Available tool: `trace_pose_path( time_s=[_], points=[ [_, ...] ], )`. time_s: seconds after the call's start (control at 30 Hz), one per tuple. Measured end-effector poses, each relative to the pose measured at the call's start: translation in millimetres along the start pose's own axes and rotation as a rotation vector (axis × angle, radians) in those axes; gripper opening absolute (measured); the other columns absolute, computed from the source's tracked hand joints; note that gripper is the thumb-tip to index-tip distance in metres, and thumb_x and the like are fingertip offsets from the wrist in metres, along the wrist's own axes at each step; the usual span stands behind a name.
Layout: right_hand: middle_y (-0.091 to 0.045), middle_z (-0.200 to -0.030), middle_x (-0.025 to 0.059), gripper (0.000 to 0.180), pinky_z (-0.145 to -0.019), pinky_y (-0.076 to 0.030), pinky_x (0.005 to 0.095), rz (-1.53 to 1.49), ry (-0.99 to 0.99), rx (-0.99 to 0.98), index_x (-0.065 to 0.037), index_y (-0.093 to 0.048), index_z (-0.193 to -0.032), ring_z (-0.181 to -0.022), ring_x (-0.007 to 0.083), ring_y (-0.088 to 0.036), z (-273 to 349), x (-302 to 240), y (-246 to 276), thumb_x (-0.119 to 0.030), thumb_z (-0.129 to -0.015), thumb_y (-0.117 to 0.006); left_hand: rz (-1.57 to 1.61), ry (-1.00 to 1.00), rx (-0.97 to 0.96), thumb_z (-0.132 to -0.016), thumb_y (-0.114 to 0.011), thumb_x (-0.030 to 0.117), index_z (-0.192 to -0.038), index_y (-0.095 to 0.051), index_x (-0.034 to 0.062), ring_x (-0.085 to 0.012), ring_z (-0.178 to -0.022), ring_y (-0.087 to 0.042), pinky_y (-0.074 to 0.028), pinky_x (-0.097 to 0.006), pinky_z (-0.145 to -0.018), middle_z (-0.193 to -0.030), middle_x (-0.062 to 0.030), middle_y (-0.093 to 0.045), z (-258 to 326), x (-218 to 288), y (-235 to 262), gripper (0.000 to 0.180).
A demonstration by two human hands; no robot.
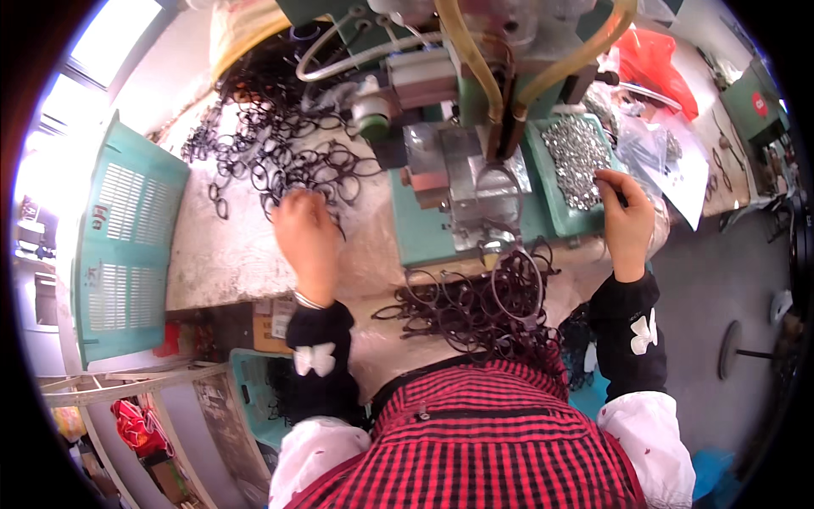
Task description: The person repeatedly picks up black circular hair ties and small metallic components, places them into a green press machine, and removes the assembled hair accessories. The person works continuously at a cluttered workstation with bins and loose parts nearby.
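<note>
My left hand (307,240) reaches to the near edge of a loose pile of dark eyeglass frames (288,157). Its fingers are curled together against the frames; what they hold is hidden. At the right side of a green tray of small silvery metal parts (577,161), my right hand (629,227) is closed in a pinch, and anything between its fingertips is too small to make out. Between my hands stands a bench machine (483,191) with a metal fixture. One eyeglass frame (519,293) hangs at its front, over a second heap of dark frames (458,310) near my lap.
A light green plastic basket (127,246) stands on its side at the table's left edge. Yellowish hoses (471,59) hang above the fixture. Behind the tray lie clear plastic bags (644,144) and a red bag (657,72). A wooden rack (144,382) is at lower left.
</note>
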State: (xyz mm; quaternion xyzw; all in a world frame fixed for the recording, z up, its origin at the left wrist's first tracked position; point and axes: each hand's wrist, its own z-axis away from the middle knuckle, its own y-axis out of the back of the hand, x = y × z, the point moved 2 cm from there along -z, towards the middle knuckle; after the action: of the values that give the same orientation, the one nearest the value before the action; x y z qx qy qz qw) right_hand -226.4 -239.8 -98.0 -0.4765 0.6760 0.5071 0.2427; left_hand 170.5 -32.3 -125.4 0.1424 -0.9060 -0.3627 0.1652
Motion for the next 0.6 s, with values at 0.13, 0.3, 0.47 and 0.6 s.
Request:
trace_pose_path(
  time_s=[0.13,0.3,0.47,0.6],
  points=[
    [-0.074,-0.093,0.0041,0.013,-0.084,-0.051,0.0259,-0.154,0.008,-0.015,0.001,-0.073,-0.103,-0.089,0.0116,-0.067,6,-14,5,0.000,-0.090,-0.070,0.596,0.373,0.072,-0.105,-0.051,0.009,-0.098,-0.061,-0.0006,-0.0202,-0.080,-0.069,-0.055,-0.029,-0.068,-0.096,-0.0118,-0.071,-39,3,20,0.015],
    [-0.074,-0.095,0.0058,0.013,-0.084,-0.051,0.0264,-0.430,-0.029,-0.069,0.001,-0.073,-0.100,-0.090,0.0128,-0.067,-11,-60,-34,0.000,-0.087,-0.072,0.986,0.527,0.071,-0.110,-0.040,0.012,-0.101,-0.050,0.0031,-0.0120,-0.060,-0.060,-0.049,-0.024,-0.050,-0.090,-0.0096,-0.064,-42,12,22,0.016],
    [-0.074,-0.094,0.0086,0.014,-0.084,-0.052,0.0294,-0.398,0.162,-0.040,0.000,-0.072,-0.099,-0.090,0.0173,-0.070,0,-104,-57,0.000,-0.085,-0.071,1.234,0.950,-0.141,-0.108,-0.050,0.043,-0.112,-0.066,0.0070,0.0008,-0.055,-0.036,-0.023,-0.016,-0.044,-0.079,0.0043,-0.054,-13,49,30,0.040],
    [-0.074,-0.094,0.0089,0.039,-0.087,-0.052,0.0306,-0.528,0.221,-0.058,0.000,-0.063,-0.119,-0.090,0.0173,-0.070,0,-115,-67,0.001,-0.081,-0.073,1.355,0.476,-0.032,-0.102,-0.062,0.018,-0.105,-0.062,-0.0002,-0.0054,-0.063,-0.048,-0.035,-0.019,-0.051,-0.090,-0.0044,-0.060,-45,105,91,0.018]
  ],
)
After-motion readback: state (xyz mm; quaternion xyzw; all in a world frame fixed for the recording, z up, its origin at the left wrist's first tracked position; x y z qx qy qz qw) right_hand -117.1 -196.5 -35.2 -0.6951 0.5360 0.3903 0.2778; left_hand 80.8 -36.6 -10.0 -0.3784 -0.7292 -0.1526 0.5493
